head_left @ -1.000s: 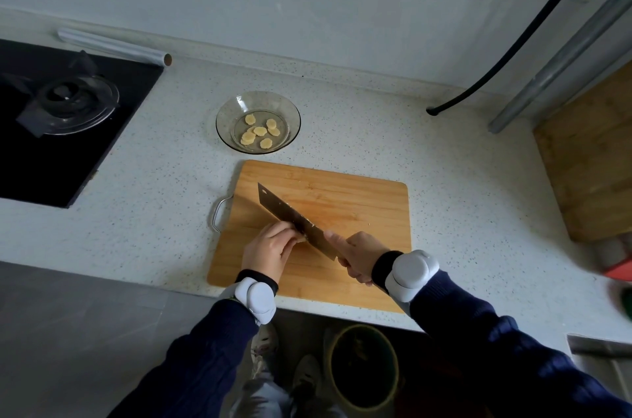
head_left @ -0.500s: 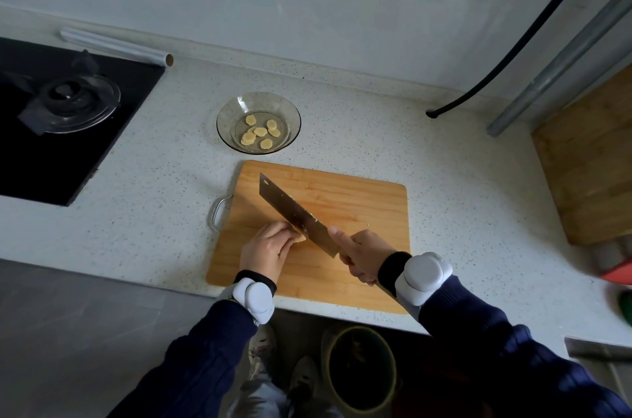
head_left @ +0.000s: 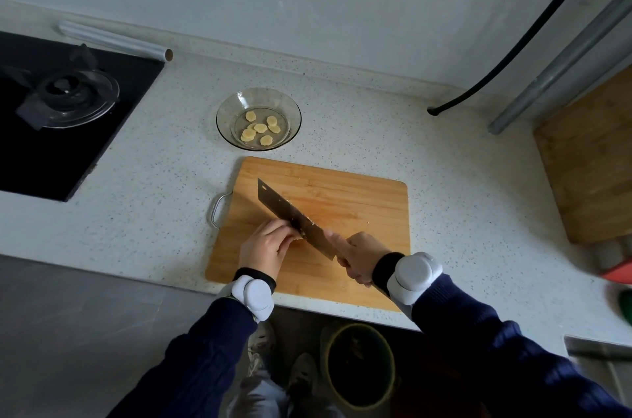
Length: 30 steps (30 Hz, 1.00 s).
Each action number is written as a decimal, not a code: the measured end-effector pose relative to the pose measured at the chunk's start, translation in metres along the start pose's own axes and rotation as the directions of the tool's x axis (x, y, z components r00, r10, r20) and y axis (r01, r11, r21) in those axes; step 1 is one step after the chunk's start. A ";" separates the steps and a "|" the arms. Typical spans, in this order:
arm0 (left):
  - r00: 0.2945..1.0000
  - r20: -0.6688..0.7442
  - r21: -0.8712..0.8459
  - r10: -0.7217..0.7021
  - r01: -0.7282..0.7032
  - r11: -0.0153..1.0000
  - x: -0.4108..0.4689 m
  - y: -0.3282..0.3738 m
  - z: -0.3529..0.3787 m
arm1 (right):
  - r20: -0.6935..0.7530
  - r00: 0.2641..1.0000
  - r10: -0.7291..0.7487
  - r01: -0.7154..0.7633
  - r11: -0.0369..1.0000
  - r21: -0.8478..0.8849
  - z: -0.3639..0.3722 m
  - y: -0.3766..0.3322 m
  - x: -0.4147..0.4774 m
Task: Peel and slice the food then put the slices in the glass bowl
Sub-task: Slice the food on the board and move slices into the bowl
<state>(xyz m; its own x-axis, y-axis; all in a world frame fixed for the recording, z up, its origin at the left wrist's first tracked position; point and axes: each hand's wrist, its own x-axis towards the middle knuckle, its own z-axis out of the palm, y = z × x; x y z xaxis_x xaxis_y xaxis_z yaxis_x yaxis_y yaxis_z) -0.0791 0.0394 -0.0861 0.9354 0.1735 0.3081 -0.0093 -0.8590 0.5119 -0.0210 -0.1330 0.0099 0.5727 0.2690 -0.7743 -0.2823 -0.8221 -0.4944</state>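
Your knife (head_left: 290, 212) has dropped a touch since half a second ago, and its tip now sits lower over the cutting board (head_left: 359, 205). The blade runs diagonally from the board's upper left down to your right hand (head_left: 359, 255), whose fingers are wrapped around the handle. Only one piece of food (head_left: 298, 237) remains on the board, just below the frame's centre. It is a pale nub, mostly hidden under your left hand (head_left: 265, 246), whose curled fingertips pin it against the blade's side. Above the board, near but not touching it, stands one glass bowl (head_left: 290, 109) holding six slices (head_left: 260, 127), some of them overlapping. All of this rests on the speckled counter (head_left: 154, 212). One black stove (head_left: 51, 161) fills the left edge of the frame, with one foil roll (head_left: 113, 41) lying behind it. A second wooden board (head_left: 588, 178) sits at the right edge, and one bin (head_left: 359, 363) stands on the floor at bottom centre.
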 end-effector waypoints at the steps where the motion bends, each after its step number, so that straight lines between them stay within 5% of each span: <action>1: 1.000 -0.002 -0.001 -0.002 0.002 1.000 0.000 0.000 0.000 | -0.001 1.000 0.001 -0.001 1.000 -0.006 0.000 0.000 0.000; 30: 0.998 0.013 -0.011 -0.062 0.063 0.998 -0.002 -0.001 -0.005 | 0.027 0.999 0.018 -0.019 0.999 0.038 0.003 -0.003 -0.003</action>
<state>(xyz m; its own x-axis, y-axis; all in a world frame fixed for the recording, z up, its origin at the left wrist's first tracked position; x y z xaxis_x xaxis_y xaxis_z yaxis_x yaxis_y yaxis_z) -0.0825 0.0423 -0.0830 0.9388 0.2204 0.2649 0.0452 -0.8409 0.5393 -0.0242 -0.1303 0.0127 0.5468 0.2680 -0.7932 -0.3217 -0.8074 -0.4945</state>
